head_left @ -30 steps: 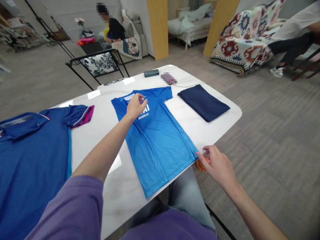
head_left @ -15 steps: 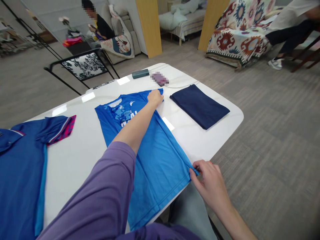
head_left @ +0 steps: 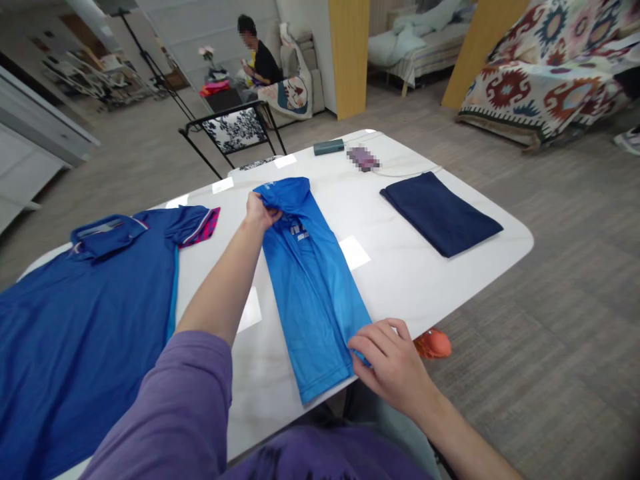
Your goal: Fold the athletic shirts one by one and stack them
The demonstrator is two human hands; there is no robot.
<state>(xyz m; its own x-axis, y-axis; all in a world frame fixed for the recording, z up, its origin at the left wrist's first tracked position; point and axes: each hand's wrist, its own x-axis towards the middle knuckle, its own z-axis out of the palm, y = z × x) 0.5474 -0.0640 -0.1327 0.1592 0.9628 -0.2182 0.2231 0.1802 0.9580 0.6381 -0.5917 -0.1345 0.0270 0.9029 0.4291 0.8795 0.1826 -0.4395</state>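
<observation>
A bright blue sports shirt (head_left: 320, 293) lies in a narrow lengthwise fold on the white table (head_left: 415, 287), with part of its white print showing. My left hand (head_left: 263, 212) is closed on the cloth at its far left side, near the bunched upper end. At the near right corner of the hem, my right hand (head_left: 390, 357) has its fingers bent over the fabric; the fingertips are partly hidden. To the left, a darker blue polo shirt (head_left: 105, 293) with a pink checked cuff lies spread out. A folded navy cloth (head_left: 440, 213) is on the right.
A dark green box-like item (head_left: 329, 147) and a blurred-out phone-like item (head_left: 363, 159) with a cable lie at the far edge. Beyond them stands a black-framed chair (head_left: 235, 130). A person (head_left: 263, 60) sits farther back. An orange object (head_left: 434, 344) is below the table's right edge.
My left hand has moved left and carried the right side of the blue shirt over, so it is now folded narrow. My right hand stays at the hem corner. The view has swung left.
</observation>
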